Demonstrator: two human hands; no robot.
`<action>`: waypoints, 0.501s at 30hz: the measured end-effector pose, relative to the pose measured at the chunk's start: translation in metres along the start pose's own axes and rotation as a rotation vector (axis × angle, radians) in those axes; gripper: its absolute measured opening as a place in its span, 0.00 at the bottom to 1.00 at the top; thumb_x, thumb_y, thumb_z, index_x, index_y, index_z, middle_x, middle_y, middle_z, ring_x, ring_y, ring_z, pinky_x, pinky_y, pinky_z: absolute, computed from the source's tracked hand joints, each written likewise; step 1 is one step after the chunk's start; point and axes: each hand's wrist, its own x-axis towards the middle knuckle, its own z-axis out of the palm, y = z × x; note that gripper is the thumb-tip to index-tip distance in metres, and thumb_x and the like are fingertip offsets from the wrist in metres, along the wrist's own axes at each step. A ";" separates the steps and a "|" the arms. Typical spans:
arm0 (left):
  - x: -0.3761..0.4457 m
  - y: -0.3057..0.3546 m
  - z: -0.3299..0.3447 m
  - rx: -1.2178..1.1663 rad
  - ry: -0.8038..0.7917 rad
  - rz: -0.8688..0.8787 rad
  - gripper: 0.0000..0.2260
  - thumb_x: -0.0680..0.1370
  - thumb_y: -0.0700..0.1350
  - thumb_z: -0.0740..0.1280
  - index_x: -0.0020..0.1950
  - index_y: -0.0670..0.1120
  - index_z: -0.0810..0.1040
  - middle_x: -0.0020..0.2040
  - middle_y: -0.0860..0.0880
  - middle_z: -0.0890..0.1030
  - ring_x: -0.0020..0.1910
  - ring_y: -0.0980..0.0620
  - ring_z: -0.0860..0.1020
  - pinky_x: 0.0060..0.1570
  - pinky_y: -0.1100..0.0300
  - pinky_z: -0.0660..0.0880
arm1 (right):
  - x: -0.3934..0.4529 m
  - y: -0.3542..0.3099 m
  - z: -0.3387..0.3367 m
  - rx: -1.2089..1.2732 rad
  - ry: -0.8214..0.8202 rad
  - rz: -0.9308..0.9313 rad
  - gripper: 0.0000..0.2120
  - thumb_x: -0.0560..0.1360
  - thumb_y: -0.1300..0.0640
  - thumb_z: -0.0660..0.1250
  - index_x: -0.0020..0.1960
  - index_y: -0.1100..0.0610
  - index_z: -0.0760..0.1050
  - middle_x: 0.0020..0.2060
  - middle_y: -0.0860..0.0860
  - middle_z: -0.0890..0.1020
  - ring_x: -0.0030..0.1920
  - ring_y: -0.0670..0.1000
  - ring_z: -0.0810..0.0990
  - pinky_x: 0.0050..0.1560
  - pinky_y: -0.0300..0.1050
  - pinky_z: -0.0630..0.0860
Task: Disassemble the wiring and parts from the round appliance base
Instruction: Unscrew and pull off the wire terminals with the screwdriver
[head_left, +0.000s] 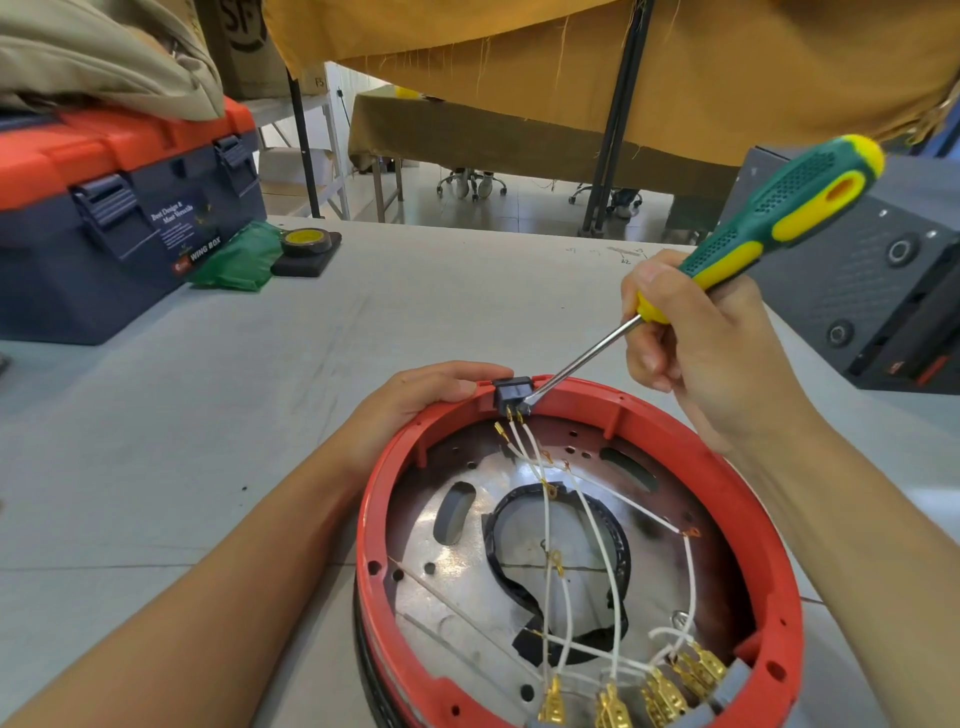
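**Screwdriver tip at the black socket on the far rim**

I have the round appliance base (571, 545) lying open side up on the pale surface (260, 415), near me and slightly right of centre. Its red rim (395, 467) rings a shiny metal plate (467, 597) with slots and small holes.

My left hand (415, 395) rests over the far-left edge of the rim, fingers curled round the outside of it and fingertips just beside the black socket (511, 392) that is set into the far side of the rim. My right hand (696, 338) grips the green and yellow screwdriver (779, 208) low on the handle, handle tilted up and to the right. The steel shaft (582, 358) slants down and left, and its tip touches the right side of the socket.

Below the socket, white wires (545, 519) run from its brass tabs across the plate toward me. Several end in loose brass spade connectors (660, 696) gathered at the near-right part of the rim. A black curved piece (519, 587) lies at the middle of the plate under the wires.

On the far left of the surface stands a blue and orange toolbox (119, 208), with a green bag (239, 260) and a roll of tape (306, 240) just to its right. A dark grey case (857, 291) sits at the far right.
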 end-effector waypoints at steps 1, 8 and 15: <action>0.000 0.000 0.000 -0.004 -0.001 0.000 0.21 0.68 0.45 0.62 0.59 0.42 0.79 0.54 0.43 0.83 0.51 0.51 0.82 0.44 0.66 0.76 | 0.001 0.001 -0.001 0.017 -0.001 0.010 0.14 0.74 0.55 0.60 0.30 0.55 0.70 0.18 0.49 0.64 0.20 0.49 0.59 0.23 0.35 0.60; 0.001 -0.002 -0.002 0.009 -0.007 0.007 0.20 0.69 0.45 0.62 0.59 0.42 0.79 0.56 0.43 0.82 0.54 0.49 0.81 0.49 0.65 0.77 | 0.006 0.009 -0.005 0.095 0.022 0.073 0.13 0.74 0.54 0.60 0.32 0.57 0.69 0.20 0.48 0.62 0.21 0.46 0.58 0.22 0.35 0.59; 0.001 -0.001 -0.001 0.030 -0.003 0.019 0.20 0.69 0.45 0.62 0.59 0.42 0.79 0.55 0.43 0.83 0.52 0.51 0.81 0.46 0.67 0.76 | 0.011 0.014 -0.008 0.160 0.027 0.137 0.14 0.76 0.54 0.59 0.33 0.57 0.68 0.19 0.46 0.62 0.20 0.45 0.57 0.22 0.34 0.58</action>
